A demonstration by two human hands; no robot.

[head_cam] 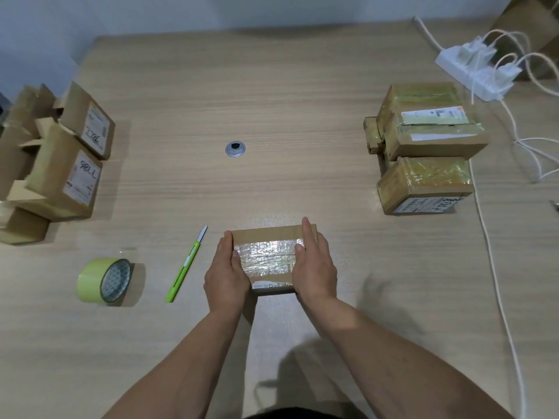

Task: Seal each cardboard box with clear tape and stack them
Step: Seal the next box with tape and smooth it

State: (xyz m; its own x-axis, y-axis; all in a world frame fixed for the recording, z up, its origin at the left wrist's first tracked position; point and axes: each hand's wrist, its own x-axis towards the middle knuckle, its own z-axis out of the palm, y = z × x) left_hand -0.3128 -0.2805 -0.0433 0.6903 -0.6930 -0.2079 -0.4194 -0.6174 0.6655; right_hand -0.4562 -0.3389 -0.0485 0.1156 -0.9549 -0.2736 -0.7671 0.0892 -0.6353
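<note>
A small cardboard box (269,255) with shiny clear tape across its top sits in front of me on the table. My left hand (225,273) grips its left side, thumb on the taped top. My right hand (316,264) grips its right side, fingers reaching the far edge. A roll of clear tape (104,281) stands on its edge at the left. A green utility knife (186,266) lies between the roll and the box. Taped boxes (423,146) are stacked at the right. Several untaped boxes (60,164) with open flaps crowd the left edge.
The wooden table (272,101) has a round metal cable grommet (235,148) at its middle. A white power strip (475,71) with chargers sits at the back right, and its white cables (496,267) trail down the right side.
</note>
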